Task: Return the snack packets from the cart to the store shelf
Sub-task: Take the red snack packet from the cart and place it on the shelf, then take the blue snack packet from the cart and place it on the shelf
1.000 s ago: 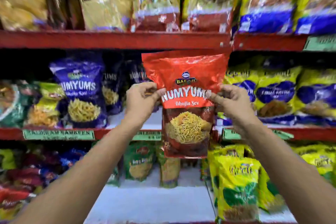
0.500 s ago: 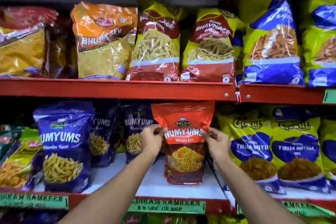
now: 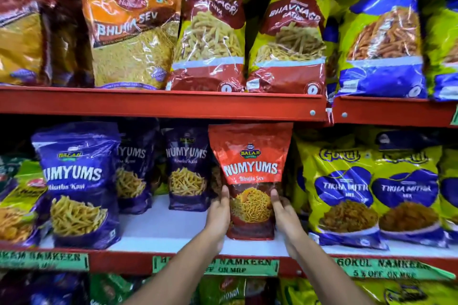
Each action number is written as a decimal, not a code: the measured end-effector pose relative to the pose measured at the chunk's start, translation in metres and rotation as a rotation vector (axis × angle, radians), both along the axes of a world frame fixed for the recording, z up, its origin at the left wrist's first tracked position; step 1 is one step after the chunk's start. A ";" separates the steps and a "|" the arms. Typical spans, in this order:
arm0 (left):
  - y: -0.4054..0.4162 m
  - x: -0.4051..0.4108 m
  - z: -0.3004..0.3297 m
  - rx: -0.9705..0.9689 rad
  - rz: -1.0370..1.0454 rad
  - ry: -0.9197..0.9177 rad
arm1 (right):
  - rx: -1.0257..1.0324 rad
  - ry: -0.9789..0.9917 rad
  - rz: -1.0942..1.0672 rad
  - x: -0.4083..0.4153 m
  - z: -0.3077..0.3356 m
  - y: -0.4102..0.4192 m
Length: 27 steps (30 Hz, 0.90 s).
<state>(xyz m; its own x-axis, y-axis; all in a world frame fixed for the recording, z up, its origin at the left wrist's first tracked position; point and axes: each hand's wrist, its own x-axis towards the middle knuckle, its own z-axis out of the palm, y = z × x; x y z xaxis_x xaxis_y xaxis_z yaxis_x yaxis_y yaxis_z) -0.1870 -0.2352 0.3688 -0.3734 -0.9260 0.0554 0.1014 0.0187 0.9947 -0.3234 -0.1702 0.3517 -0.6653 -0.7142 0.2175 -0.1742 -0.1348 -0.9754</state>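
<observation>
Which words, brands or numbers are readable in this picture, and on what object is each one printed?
"BALAJI", "NUMYUMS", "Bhujia Sev": red packet, between both hands.
"NUMYUMS": purple packets.
"BHUJIA SEV": orange packet.
"BHAVNAGRI": yellow-red packet.
"TIKHA MITHA MIX": yellow-blue packets.
"GOKUL NAMKEEN", "5 % OFF ON MRP": green shelf tag.
Other tags and small print: too blurred.

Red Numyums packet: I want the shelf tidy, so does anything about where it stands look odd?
The red Numyums packet stands upright on the white shelf, left hand and right hand flat on its sides. It is the only red one, between purple Numyums packets and yellow Gokul packets; nothing is spilled.
</observation>
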 end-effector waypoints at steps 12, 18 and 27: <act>0.069 0.031 0.002 -0.061 -0.028 -0.040 | 0.096 0.134 0.024 0.040 0.012 0.060; 0.115 0.060 -0.026 -0.547 0.123 -0.408 | 0.132 0.732 -0.138 0.075 -0.026 0.104; 0.187 0.155 -0.178 -0.934 0.195 -0.829 | 0.287 1.145 -0.156 0.143 -0.160 0.189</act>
<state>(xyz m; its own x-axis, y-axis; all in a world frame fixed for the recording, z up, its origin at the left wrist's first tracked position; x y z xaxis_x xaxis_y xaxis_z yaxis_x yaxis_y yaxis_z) -0.0323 -0.0484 0.1907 -0.4713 -0.7036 0.5319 -0.6282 0.6911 0.3575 -0.1801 0.0192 0.1914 -0.2717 -0.7625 0.5872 -0.9589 0.1624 -0.2327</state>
